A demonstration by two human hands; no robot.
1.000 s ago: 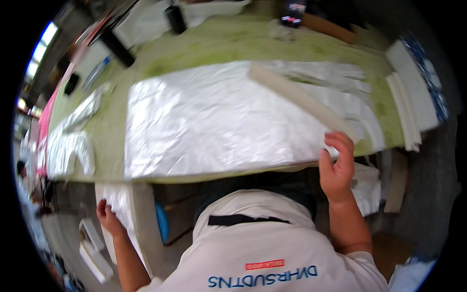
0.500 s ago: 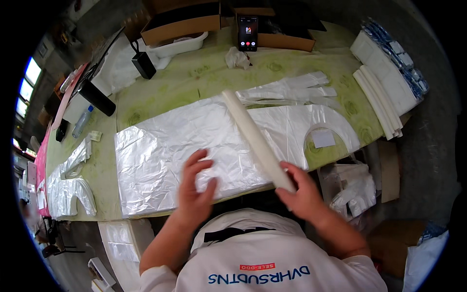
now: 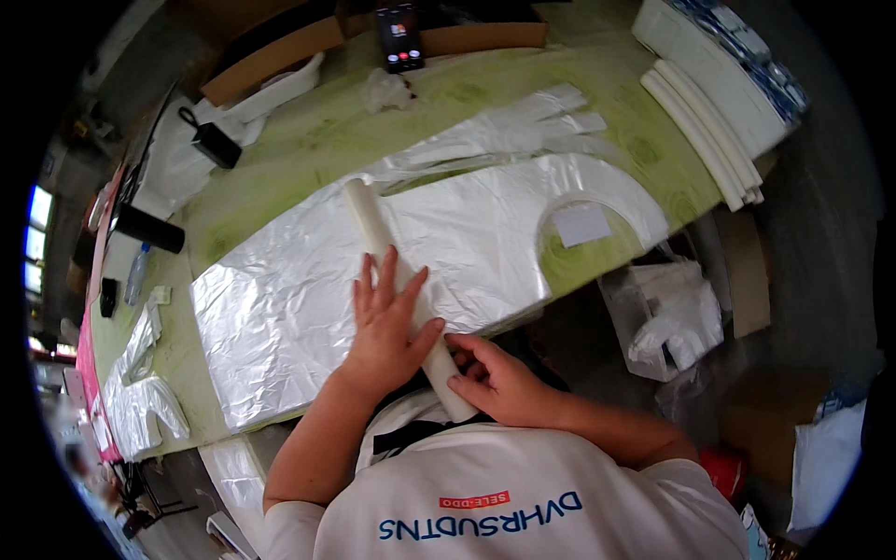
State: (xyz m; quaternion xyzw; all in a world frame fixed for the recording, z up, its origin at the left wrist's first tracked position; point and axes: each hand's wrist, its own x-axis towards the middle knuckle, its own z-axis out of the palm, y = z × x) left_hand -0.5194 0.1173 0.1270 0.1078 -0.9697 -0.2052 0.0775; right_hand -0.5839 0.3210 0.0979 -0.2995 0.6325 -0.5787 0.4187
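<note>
A cream-white roll [image 3: 371,217], long and tube-like, lies slantwise across a shiny see-through plastic sheet [image 3: 471,229] on the table. My left hand [image 3: 383,325] rests on the middle of the roll, fingers spread and stretched out. Near the roll's lower end, by my waist, my right hand [image 3: 499,381] has its thumb and bent fingers closed on the side of it. The sheet has a rounded cut-out at its right end, and a small white paper card [image 3: 582,225] lies within that curve. Longer plastic strips [image 3: 504,126] stretch behind the sheet.
More cream rolls [image 3: 700,135] lie at the right beside a white stack with blue packets [image 3: 747,47]. A phone [image 3: 399,39], cardboard boxes [image 3: 481,37], a black bottle [image 3: 147,229] and a black speaker-like block [image 3: 216,144] stand around. A bin with plastic [image 3: 677,317] sits below right.
The roll has shifted left and toward me. My left hand has come down onto it with spread fingers; my right hand has moved left with its end. The view has turned slightly.
</note>
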